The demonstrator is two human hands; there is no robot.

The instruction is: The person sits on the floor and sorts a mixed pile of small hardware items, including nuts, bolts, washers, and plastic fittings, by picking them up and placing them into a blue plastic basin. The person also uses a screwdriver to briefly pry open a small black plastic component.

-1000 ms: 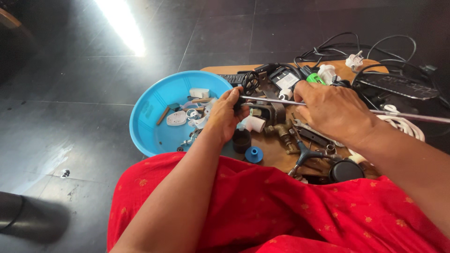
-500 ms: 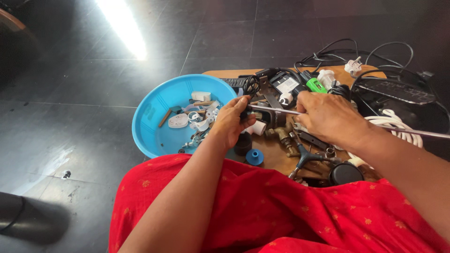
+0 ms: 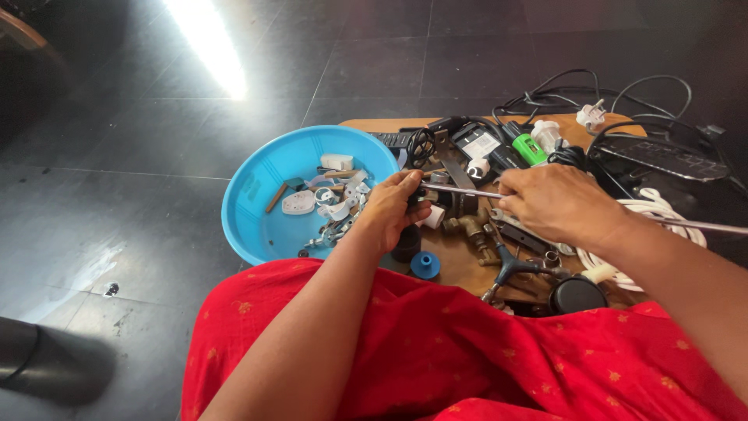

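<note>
My left hand [image 3: 393, 206] fingers pinching end of thin metal rod [image 3: 460, 190]; my right hand [image 3: 557, 204] curled round same rod (it runs out past right forearm). Rod held over cluttered counter [image 3: 460, 265], beside blue bowl [image 3: 257, 210].

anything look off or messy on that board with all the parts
It's cluttered rather than damaged. Brass fittings, pliers, a black cap and cables lie heaped on the wooden board. The blue basin overhangs the board's edge. A blue ring sits at the near edge. Nothing looks spilled.
</note>
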